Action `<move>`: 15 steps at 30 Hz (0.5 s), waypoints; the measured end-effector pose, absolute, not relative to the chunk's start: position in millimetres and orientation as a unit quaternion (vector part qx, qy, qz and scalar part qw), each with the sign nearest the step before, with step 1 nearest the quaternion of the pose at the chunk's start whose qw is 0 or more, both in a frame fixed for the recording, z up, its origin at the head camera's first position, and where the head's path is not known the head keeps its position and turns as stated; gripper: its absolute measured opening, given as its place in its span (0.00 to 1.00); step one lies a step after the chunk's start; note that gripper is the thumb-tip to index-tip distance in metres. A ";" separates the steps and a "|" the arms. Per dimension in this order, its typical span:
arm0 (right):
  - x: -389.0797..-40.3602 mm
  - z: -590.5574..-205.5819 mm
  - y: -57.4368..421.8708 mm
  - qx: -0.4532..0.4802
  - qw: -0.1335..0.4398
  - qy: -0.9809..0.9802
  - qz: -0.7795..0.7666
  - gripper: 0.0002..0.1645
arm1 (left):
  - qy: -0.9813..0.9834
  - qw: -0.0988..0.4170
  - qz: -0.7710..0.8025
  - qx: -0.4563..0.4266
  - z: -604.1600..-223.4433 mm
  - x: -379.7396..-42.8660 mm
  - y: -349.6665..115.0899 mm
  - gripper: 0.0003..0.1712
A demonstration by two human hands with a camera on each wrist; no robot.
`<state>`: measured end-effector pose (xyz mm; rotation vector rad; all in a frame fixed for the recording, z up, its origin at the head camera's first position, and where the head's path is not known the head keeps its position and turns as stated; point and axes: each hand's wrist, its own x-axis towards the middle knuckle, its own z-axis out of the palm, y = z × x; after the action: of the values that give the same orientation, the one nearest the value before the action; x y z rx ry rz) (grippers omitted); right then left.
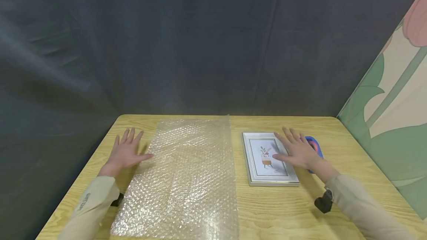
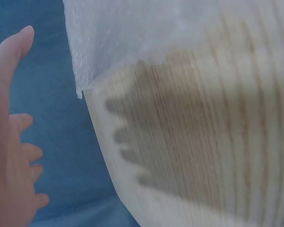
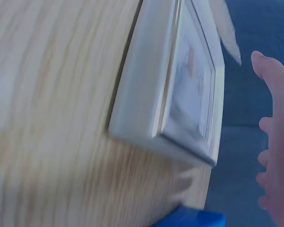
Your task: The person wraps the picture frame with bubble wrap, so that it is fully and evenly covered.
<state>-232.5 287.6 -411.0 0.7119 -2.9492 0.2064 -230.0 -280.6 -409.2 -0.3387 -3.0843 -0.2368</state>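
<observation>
A clear sheet of bubble wrap (image 1: pixel 186 173) lies flat on the wooden table, left of its middle. My left hand (image 1: pixel 125 153) hovers at the sheet's left edge with fingers spread, holding nothing; its shadow falls on the wood in the left wrist view. To the right lies a white picture frame (image 1: pixel 253 158) with a plant drawing, face up. Over the frame's right side is my right hand (image 1: pixel 298 151), fingers spread and nothing held. Partly hidden beneath that hand is a blue object (image 1: pixel 318 147) with a pinkish-red middle; its kind cannot be told.
The pale wooden table (image 1: pixel 333 136) has its far edge along a dark curtain (image 1: pixel 200 47). At the right, a wall covering with large flower and leaf shapes (image 1: pixel 393 103) borders the table. Both forearms wear beige sleeves with dark wrist devices (image 1: pixel 324 201).
</observation>
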 end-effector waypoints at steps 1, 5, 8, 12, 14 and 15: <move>-232.2 -410.6 284.2 0.234 0.043 -0.968 0.075 0.50 | -0.991 0.015 -0.081 -0.109 -409.2 -229.0 -281.7 0.58; -231.4 -411.9 271.3 0.246 0.024 -0.961 0.122 0.47 | -0.988 0.010 -0.110 -0.106 -409.4 -222.8 -284.1 0.56; -229.0 -413.4 261.2 0.256 0.012 -0.951 0.170 0.45 | -0.986 0.005 -0.133 -0.096 -410.2 -217.5 -284.8 0.55; -223.9 -413.9 246.7 0.260 -0.016 -0.934 0.245 0.45 | -0.985 -0.005 -0.152 -0.081 -410.5 -210.2 -285.0 0.53; -221.6 -413.5 239.0 0.257 -0.030 -0.926 0.276 0.45 | -0.985 -0.011 -0.156 -0.076 -410.5 -207.1 -285.2 0.52; -220.7 -413.6 235.1 0.256 -0.036 -0.921 0.291 0.45 | -0.985 -0.012 -0.158 -0.074 -410.9 -205.9 -285.7 0.52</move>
<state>-220.7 235.1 -413.6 0.8232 -2.9610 0.9369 -205.9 -285.7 -410.9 -0.2352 -3.1176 -0.5015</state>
